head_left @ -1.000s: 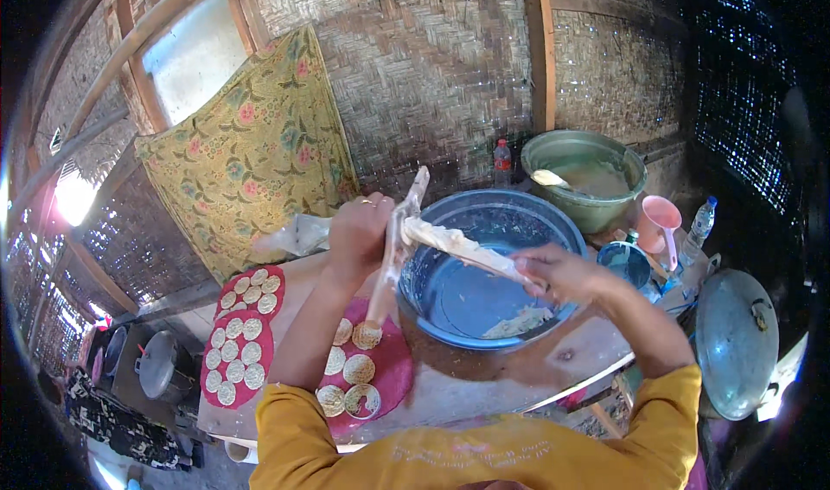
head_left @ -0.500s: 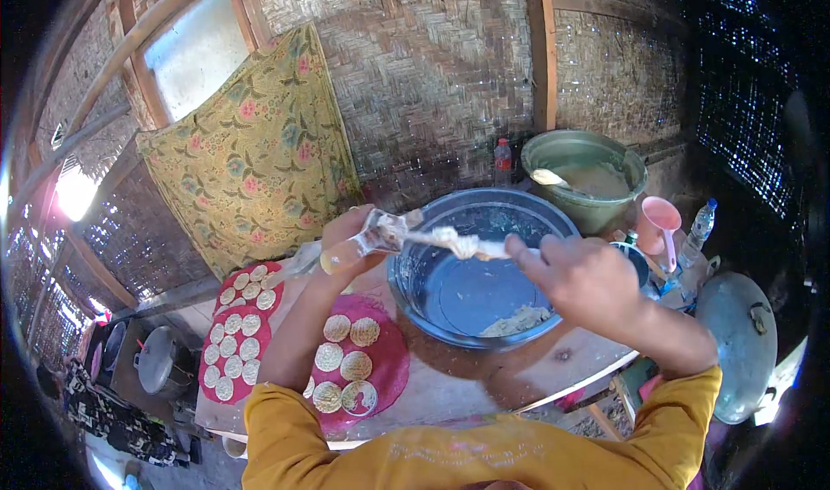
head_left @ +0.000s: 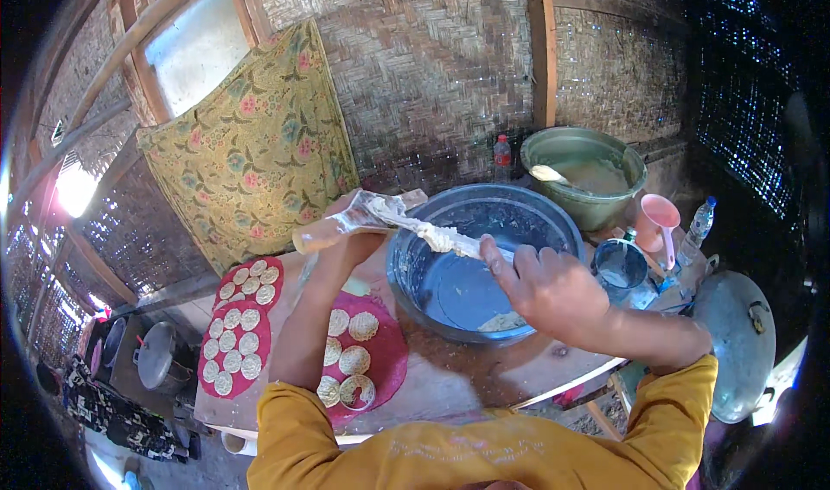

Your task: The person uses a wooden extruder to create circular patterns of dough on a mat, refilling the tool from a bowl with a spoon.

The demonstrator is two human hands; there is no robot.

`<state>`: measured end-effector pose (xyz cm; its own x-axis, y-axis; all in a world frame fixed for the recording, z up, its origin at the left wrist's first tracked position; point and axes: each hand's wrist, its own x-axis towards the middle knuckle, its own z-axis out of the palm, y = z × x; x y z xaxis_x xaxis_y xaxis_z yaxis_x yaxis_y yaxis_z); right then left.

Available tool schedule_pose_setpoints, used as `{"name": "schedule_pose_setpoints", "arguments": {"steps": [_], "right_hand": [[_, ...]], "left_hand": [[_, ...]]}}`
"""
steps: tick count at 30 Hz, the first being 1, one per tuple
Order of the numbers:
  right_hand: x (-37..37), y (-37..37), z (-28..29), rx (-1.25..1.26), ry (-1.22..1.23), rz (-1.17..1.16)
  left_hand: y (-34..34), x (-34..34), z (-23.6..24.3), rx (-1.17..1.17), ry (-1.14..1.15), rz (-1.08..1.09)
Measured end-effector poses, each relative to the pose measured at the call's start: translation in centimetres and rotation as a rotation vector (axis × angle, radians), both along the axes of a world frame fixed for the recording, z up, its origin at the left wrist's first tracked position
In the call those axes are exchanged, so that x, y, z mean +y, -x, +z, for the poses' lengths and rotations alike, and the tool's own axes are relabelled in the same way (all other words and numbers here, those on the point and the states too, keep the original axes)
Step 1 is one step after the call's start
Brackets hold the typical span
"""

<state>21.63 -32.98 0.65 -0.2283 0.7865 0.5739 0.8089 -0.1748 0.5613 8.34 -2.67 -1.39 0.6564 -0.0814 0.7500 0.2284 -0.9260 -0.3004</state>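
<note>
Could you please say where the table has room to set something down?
Bare wood shows between the blue basin, rightmost red sheet and near table edge; it is crowded right of the basin, around the pink dipper and clear bottle.

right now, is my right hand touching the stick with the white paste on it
Touching. The head view shows the right hand closed around one end of the stick, the thumb against it.
</note>
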Motion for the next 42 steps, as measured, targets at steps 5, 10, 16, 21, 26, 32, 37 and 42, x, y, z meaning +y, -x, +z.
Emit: {"name": "schedule_pose_setpoints", "arguments": {"steps": [5,10,16,21,26,32,37,42], "right_hand": [[-1.4,-1.4,1.2,0.208,0.186,-0.049],[2.8,-8.0,-10.3,0.286,0.861,-0.361],[5.2,-2.1,-7.6,0.616,0.508,0.128],[10.6,7.7,-14.6,2.761,0.701,0.741],[10.0,14.3,-15.2,3.24,0.493,0.611],[10.3,12.2,-12.5,2.579,0.311,0.706],[12.2,14.7,-8.5,1.593,0.273,0.717],[12.3,17.9,-5.1,1.19,0.542,0.721]], "left_hand": [[4.0,4.4,-2.9,-0.115,0.39,-0.055],[6.6,-1.1,0.4,-0.194,0.307,0.131],[13.0,-5.4,3.3,-0.7,1.547,-1.182],[11.0,-7.7,-1.3,-0.777,1.951,-1.557],[13.4,-6.5,-9.6,-1.076,1.812,-0.784],[22.3,-6.0,-17.7,-0.238,1.178,0.189],[24.0,-7.9,-13.3,0.031,1.408,-0.106],[26.0,-7.7,-8.5,0.563,1.456,0.019]]}}
